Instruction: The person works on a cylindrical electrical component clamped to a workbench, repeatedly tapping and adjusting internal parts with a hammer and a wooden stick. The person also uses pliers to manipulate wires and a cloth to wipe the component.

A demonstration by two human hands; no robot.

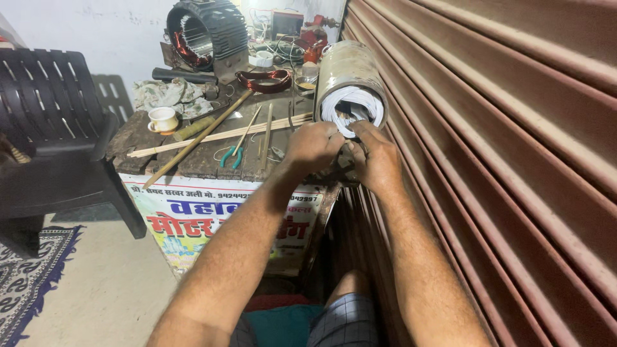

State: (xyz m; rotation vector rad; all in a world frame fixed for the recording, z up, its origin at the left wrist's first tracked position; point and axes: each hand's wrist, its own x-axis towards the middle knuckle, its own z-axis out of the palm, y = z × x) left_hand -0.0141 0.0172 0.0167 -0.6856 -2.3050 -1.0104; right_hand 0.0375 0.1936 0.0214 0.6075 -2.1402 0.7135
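The fingertips of both hands are hidden where they meet at the rim of the metal cylinder [348,76], so what they pinch cannot be made out. The left hand [311,148] is curled shut; the right hand [378,160] reaches into white sheets [355,106] lining the bore. The cylinder lies with its long axis running away from the hands, open end facing them. Below the left wrist hangs a rectangular white banner [193,218] with red and blue lettering.

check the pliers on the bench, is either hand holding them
No, the green-handled pliers lie untouched on the workbench, while the left hand and right hand are both at the mouth of the metal cylinder.
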